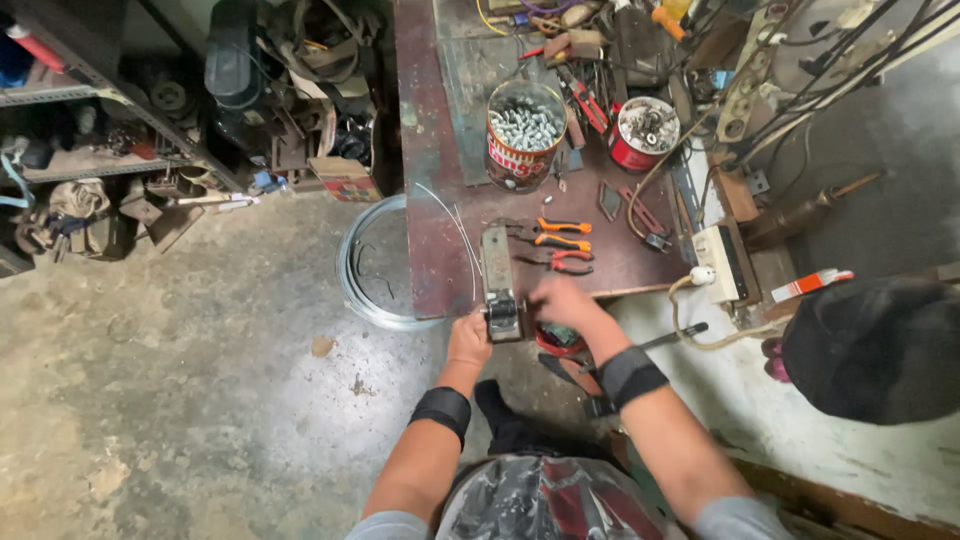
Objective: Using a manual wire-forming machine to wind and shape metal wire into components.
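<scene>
Your left hand is wrapped tight round the near end of the metal tool, a long grey thing that sits at the bench's near edge and sticks out twd you. Your right hand is just beside it on the bench, but it's blurry, so I can't tell if it grips anything or not. Something red sits under that hand, mostly hidden.

Orange pliers and red pliers lie near the tool, mid bench. A thin wire bends over the left edge; a wire coil rests on the floor. Two cans, a big can of bolts & a small red can, stand twd the far side. Far edge stuff is too messy to make out.
</scene>
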